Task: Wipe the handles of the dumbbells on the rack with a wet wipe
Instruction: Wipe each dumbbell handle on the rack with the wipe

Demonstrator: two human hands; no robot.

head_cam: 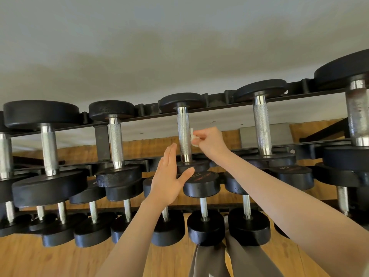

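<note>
Hiding most of the wipe (193,136), right hand (211,141) beside handle (184,132)

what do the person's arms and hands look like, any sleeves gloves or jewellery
Both arms are bare from the bottom edge of the picture up to the wrists: no sleeves show. The left hand and the right hand wear no gloves. No rings, watch, bracelet or markings are visible on either. The left shows flat, slim fingers; the right is seen from the back, its fingers curled out of view.

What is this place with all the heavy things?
Probably a gym. Black dumbbells sit in rows on a metal rack over a wood floor, and the right hand holds a wipe at one handle.
</note>
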